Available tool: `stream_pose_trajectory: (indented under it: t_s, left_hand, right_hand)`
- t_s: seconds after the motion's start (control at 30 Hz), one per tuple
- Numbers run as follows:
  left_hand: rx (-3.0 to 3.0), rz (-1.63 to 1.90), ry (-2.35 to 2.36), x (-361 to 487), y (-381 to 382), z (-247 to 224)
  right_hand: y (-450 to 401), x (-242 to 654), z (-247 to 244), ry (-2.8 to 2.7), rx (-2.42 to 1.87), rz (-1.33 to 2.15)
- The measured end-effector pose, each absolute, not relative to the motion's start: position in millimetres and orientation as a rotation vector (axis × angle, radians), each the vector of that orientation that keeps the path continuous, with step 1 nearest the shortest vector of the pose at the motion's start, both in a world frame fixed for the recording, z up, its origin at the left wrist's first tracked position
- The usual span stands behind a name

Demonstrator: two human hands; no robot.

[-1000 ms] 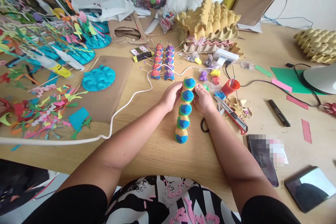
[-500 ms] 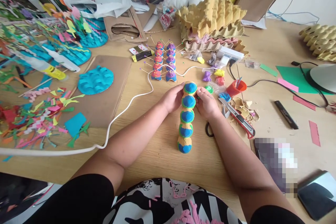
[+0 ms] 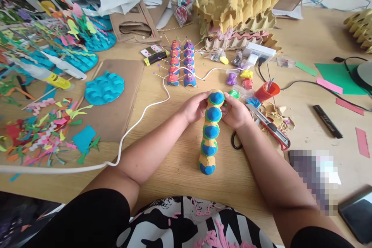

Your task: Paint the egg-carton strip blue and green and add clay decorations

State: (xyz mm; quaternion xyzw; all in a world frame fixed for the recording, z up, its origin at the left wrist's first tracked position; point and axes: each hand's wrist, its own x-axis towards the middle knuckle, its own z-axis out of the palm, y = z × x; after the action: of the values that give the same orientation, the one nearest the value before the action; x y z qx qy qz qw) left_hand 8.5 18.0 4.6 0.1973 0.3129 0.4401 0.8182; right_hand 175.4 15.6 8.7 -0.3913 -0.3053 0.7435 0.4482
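Between my hands is an egg-carton strip (image 3: 211, 131), a row of cups with blue tops, green edging and bare tan gaps. My left hand (image 3: 197, 107) grips the left side of its far end. From the other side, my right hand (image 3: 236, 112) holds that same end with thumb and fingers. Some fingertips are hidden behind the strip. The strip's near end points towards me, over the wooden table. Just beyond stand a red egg-carton strip (image 3: 174, 64) and a purple one (image 3: 189, 64), both stuck with pins. Green clay (image 3: 234, 93) lies close to my right hand.
A utility knife (image 3: 270, 126) lies by my right forearm, near a black scissor handle (image 3: 236, 140) and an orange cup (image 3: 266, 91). A white cable (image 3: 139, 118) crosses the table on the left. Egg trays (image 3: 235, 11) are stacked behind; paper scraps (image 3: 49, 135) lie left.
The view has shifted slightly. The painted strip now leans a little, its far end further right than its near end. Both hands still hold it.
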Motion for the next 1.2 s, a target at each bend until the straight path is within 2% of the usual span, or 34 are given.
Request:
stream_pose_trajectory:
  t_s: [0.43, 0.73, 1.2]
  left_hand:
    - [0.437, 0.905, 0.652, 9.0, 15.9, 13.1]
    - [0.485, 0.889, 0.633, 6.0, 19.4, 2.6]
    - [0.461, 0.939, 0.689, 6.1, 19.7, 1.4]
  right_hand:
    - [16.4, 176.1, 9.5, -0.726, -0.961, 1.901]
    - [18.6, 179.7, 5.8, -0.747, -0.864, 1.984]
    - [20.1, 178.8, 4.0, -0.751, -0.837, 1.940]
